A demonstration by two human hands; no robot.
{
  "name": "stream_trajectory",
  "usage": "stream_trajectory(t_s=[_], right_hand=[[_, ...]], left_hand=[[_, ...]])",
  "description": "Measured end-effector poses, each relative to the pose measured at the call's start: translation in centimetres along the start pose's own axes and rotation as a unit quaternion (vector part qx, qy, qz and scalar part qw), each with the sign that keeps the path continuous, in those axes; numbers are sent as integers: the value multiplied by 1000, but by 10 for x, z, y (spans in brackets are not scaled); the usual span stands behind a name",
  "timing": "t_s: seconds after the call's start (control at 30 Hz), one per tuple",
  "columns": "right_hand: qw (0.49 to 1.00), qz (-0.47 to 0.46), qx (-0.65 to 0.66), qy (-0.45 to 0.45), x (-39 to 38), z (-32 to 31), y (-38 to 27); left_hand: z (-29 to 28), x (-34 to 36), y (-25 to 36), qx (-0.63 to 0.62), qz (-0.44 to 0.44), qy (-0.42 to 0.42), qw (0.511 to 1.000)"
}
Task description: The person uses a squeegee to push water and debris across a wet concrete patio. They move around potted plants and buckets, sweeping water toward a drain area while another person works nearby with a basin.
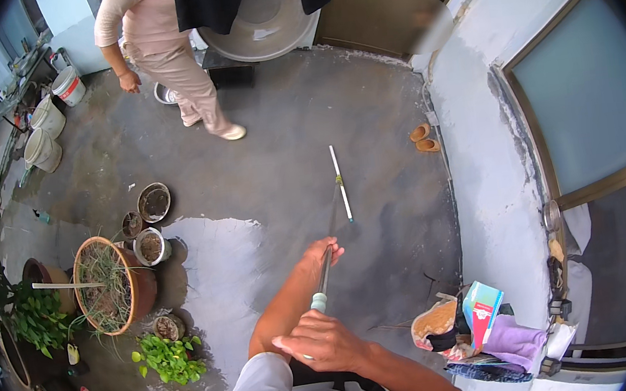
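Observation:
My left hand (321,252) is wrapped round the metal pole of a long-handled floor tool (325,271), high on the visible shaft. My right hand (322,341) grips the pale green handle at its near end, close to my body. The pole runs forward to a narrow white bar head (345,203), joined by a yellow-green piece and lying across the grey concrete floor (388,241) in front of me.
Potted plants (116,287) crowd the left, with buckets (43,118) beyond. A person in pink (167,65) stands near a large basin (259,24). Tan slippers (422,140) lie by the right wall. Cloths and packages (511,339) are piled at lower right beside a glazed door (579,88).

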State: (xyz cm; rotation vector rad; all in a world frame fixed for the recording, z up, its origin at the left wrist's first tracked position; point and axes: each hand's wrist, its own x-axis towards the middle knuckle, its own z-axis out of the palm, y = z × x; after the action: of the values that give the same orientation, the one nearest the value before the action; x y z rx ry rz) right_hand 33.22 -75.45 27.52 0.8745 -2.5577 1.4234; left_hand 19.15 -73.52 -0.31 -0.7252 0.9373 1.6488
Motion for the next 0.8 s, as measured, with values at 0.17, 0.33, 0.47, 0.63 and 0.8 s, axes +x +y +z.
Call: stream_trajectory(t_s=[0.17,0.33,0.47,0.63,0.8], right_hand=[[994,-89,33,-55,65,12,-25],[970,-209,56,-107,101,49,-65],[954,-269,89,-97,119,73,-100],[925,-299,192,-134,127,92,-140],[909,-334,240,-73,140,74,-169]], left_hand=[[-52,-75,28,-41,32,13,999],[-125,-146,30,-105,74,5,992],[-166,-206,14,-163,114,-5,980],[-197,-273,-14,-216,154,33,964],[-201,-326,-41,-260,163,91,947]])
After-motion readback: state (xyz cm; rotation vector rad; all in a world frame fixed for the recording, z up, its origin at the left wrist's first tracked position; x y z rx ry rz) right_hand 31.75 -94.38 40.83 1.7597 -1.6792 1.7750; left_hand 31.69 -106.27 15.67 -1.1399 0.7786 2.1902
